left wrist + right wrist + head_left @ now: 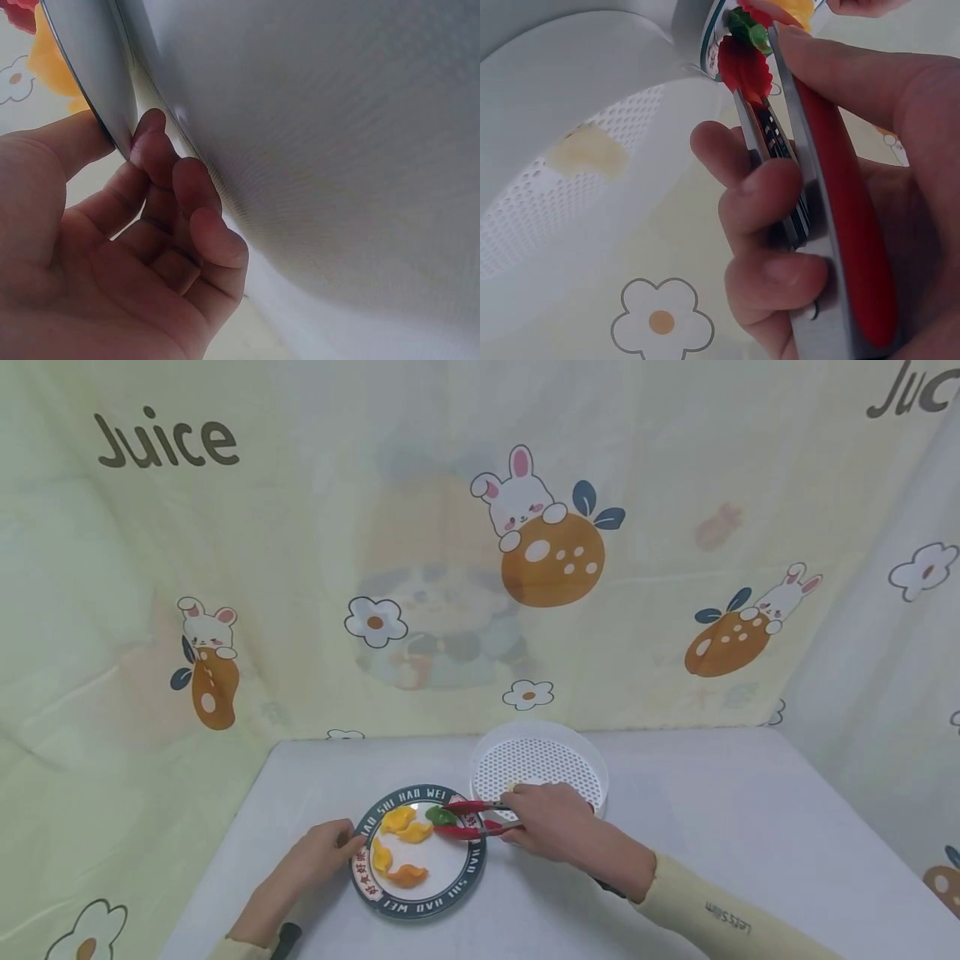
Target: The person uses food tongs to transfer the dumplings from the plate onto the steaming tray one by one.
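At the left edge of a round plate (468, 881) with a dark lettered rim, my left hand (318, 852) pinches the rim. In the left wrist view its thumb lies over the plate (94, 67) and a fingertip touches the underside. My right hand (551, 822) grips tongs (495, 827) with red tips and red handle grips. The tips reach over the plate, one on each side of a green dumpling (440, 816); whether they squeeze it I cannot tell. Several yellow dumplings (398, 819) and an orange dumpling (408, 876) lie on the plate.
Behind my right hand stands a round white perforated steamer basket (532, 760), close to the plate. A pale dumpling-like piece (589, 152) lies on its holes. The white table (675, 827) meets a printed curtain (300, 610) at the back.
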The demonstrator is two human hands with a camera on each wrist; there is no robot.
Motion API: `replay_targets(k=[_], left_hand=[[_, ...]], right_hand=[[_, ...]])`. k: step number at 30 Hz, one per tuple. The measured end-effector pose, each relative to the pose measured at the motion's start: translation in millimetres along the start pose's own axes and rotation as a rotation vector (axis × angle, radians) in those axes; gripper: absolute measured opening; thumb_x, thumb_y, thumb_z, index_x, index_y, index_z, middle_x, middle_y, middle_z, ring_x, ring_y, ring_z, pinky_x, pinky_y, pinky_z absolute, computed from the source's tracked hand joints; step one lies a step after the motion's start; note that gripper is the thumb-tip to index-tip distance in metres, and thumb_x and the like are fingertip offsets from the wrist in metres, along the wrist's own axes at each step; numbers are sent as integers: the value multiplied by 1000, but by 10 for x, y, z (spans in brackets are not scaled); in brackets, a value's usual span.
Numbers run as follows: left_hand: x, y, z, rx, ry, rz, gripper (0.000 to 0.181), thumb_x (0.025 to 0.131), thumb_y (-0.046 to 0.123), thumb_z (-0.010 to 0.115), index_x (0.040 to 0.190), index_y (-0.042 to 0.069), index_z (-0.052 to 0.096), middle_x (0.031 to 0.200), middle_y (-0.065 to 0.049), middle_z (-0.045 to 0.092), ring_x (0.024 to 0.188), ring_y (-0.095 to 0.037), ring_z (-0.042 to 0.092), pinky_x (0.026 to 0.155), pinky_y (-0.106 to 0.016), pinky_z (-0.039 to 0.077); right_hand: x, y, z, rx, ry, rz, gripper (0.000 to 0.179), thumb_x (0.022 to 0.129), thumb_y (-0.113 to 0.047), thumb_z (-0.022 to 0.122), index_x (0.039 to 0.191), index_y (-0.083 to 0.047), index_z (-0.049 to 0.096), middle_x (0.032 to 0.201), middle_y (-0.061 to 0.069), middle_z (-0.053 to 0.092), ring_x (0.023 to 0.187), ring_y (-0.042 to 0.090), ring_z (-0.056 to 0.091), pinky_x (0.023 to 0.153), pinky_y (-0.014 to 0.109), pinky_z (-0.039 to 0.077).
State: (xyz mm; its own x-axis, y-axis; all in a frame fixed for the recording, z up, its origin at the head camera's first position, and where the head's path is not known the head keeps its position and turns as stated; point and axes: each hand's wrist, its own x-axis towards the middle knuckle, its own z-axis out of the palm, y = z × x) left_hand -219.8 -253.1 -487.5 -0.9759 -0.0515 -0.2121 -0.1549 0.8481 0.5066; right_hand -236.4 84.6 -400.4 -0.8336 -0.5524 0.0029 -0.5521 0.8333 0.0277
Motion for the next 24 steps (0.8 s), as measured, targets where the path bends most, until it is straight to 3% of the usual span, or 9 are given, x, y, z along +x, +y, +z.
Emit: replay_targets(k=[12,19,24], left_hand=[[0,0,-2,-3,-8,-7,22,98,30,63,85,12,60,75,-1,58,71,-15,51,62,-29,45],[7,-12,7,-5,-8,-5,23,99,30,63,84,13,59,74,-1,56,70,-15,50,61,-29,43],[6,-5,11,-1,-7,-11,23,99,31,63,84,13,59,74,-1,56,70,-15,50,61,-29,42]], right_hand=[[-14,25,25,23,1,7,36,85,-47,77,108,-20,69,84,-7,63,64,12,47,55,27,40],[-62,79,-42,100,-8,77,40,84,-45,79,115,-23,69,93,-7,68,71,12,52,61,29,44],[-145,218,-193,159,23,128,45,85,-46,78,123,-22,69,108,-3,72,83,14,58,71,34,49]])
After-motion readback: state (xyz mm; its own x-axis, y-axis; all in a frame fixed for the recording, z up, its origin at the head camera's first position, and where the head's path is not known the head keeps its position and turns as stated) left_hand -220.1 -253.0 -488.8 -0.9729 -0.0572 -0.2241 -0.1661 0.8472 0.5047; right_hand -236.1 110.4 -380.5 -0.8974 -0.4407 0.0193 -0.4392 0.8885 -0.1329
